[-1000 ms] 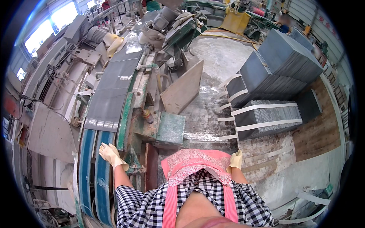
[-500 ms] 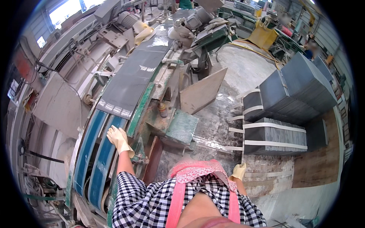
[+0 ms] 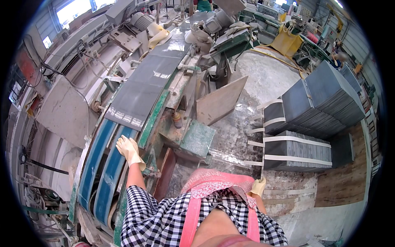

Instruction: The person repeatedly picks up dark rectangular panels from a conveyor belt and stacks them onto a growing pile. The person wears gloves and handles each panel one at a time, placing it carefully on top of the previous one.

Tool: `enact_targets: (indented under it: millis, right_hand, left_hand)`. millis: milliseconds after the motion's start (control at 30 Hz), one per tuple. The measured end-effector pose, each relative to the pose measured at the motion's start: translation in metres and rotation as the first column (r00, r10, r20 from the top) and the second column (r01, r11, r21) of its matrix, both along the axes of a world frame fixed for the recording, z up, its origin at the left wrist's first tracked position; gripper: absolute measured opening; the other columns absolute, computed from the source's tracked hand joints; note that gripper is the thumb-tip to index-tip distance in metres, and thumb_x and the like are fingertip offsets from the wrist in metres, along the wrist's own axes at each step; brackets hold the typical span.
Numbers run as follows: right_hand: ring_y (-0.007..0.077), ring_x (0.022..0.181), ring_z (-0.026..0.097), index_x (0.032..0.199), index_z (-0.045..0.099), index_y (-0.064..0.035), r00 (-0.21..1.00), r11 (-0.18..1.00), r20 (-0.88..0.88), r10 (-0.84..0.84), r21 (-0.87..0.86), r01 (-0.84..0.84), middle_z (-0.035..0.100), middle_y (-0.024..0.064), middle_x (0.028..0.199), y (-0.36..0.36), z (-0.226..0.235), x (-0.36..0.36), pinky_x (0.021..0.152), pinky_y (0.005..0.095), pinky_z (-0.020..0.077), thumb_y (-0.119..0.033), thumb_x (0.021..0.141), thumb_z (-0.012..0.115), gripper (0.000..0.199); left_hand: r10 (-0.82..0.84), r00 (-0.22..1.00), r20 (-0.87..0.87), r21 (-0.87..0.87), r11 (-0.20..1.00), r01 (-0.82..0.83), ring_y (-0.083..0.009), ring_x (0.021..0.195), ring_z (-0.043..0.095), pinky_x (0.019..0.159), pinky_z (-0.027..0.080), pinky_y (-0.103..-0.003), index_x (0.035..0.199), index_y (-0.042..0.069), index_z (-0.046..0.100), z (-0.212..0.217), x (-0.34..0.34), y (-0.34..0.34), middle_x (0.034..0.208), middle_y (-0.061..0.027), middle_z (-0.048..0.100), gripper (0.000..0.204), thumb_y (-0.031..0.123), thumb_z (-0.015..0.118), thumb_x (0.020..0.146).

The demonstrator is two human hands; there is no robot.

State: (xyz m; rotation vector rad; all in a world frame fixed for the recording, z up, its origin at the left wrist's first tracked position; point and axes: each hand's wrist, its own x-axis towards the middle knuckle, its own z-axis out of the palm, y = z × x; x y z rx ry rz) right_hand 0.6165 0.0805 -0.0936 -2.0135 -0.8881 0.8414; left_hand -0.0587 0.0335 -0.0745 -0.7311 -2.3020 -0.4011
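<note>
My left hand (image 3: 130, 151), in a cream rubber glove, lies on the right one of two blue conveyor belts (image 3: 108, 187), its fingers stretched out and holding nothing. Just beyond its fingertips is the near end of a wet, dark grey slab (image 3: 133, 101), with more grey slabs lined up behind it along the conveyor. My right hand (image 3: 258, 187), gloved the same way, hangs low beside my pink apron, near the edge of the pallet area on the right. Its fingers show too little to tell how they are held.
On the right stand strapped stacks of grey slabs (image 3: 299, 150) and taller stacks (image 3: 325, 92) behind them. A brown board (image 3: 220, 101) leans beside the conveyor frame. A small bottle (image 3: 177, 119) stands on the frame near a green metal plate (image 3: 197, 140). Another person (image 3: 203, 5) is at the far end.
The view has shifted slightly, and the apron's lower edge has swung a little. Both hands keep their places; the slab has not visibly moved along the belts.
</note>
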Motion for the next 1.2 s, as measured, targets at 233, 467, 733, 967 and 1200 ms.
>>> enact_targets:
  millis: [233, 467, 733, 967, 1200]
  right_hand:
    - [0.0284, 0.114, 0.056, 0.145, 0.034, 0.0063, 0.999, 0.998, 0.025, 0.02, -0.059, -0.019, 0.055, 0.0229, 0.13, -0.002, -0.01, 0.007, 0.098, 0.0364, 0.0445, -0.005, 0.088, 0.047, 0.06]
    - [0.0243, 0.104, 0.058, 0.147, 0.032, 0.0046, 0.999, 0.996, -0.044, 0.001, -0.084, -0.004, 0.054, 0.02, 0.129, -0.004, -0.002, 0.004, 0.088, 0.0327, 0.0477, -0.005, 0.089, 0.047, 0.061]
    - [0.021, 0.094, 0.058, 0.147, 0.033, 0.0025, 0.997, 0.998, -0.067, -0.022, -0.062, 0.018, 0.056, 0.0158, 0.123, -0.004, -0.009, 0.006, 0.08, 0.0301, 0.0489, -0.007, 0.089, 0.048, 0.06]
    - [0.0192, 0.072, 0.057, 0.128, 0.047, 0.0094, 0.993, 0.985, -0.01, -0.115, 0.125, 0.115, 0.06, 0.0096, 0.079, -0.005, -0.038, 0.012, 0.068, 0.0344, 0.048, -0.01, 0.084, 0.05, 0.047]
    - [0.0245, 0.113, 0.055, 0.149, 0.03, -0.0008, 0.993, 0.993, -0.102, -0.067, -0.105, 0.056, 0.05, 0.0179, 0.134, -0.006, 0.004, -0.004, 0.095, 0.0342, 0.0452, -0.008, 0.09, 0.048, 0.062]
  left_hand:
    - [0.035, 0.991, 0.127, -0.053, 0.998, -0.029, -0.0366, 0.12, 0.053, 0.11, 0.034, -0.049, 0.124, 0.004, 0.061, 0.016, 0.01, 0.003, 0.125, -0.0167, 0.062, 0.04, 0.028, 0.057, 0.092]
    - [0.03, 0.998, 0.061, -0.045, 0.999, -0.027, -0.0355, 0.118, 0.055, 0.11, 0.036, -0.048, 0.123, 0.005, 0.062, 0.011, 0.007, 0.003, 0.124, -0.0165, 0.062, 0.039, 0.028, 0.058, 0.092]
    - [0.026, 0.999, -0.023, -0.025, 0.999, -0.027, -0.0345, 0.114, 0.056, 0.107, 0.038, -0.048, 0.122, 0.005, 0.062, 0.002, 0.0, 0.001, 0.12, -0.016, 0.063, 0.039, 0.028, 0.059, 0.091]
    - [0.034, 0.998, 0.06, -0.055, 0.998, -0.031, -0.0354, 0.118, 0.054, 0.109, 0.036, -0.049, 0.122, 0.005, 0.062, 0.004, 0.002, 0.005, 0.123, -0.016, 0.063, 0.04, 0.029, 0.058, 0.091]
    - [0.036, 0.995, 0.092, -0.051, 0.998, -0.031, -0.0361, 0.117, 0.054, 0.109, 0.035, -0.049, 0.124, 0.005, 0.061, 0.004, 0.002, 0.001, 0.123, -0.0165, 0.062, 0.041, 0.029, 0.058, 0.091]
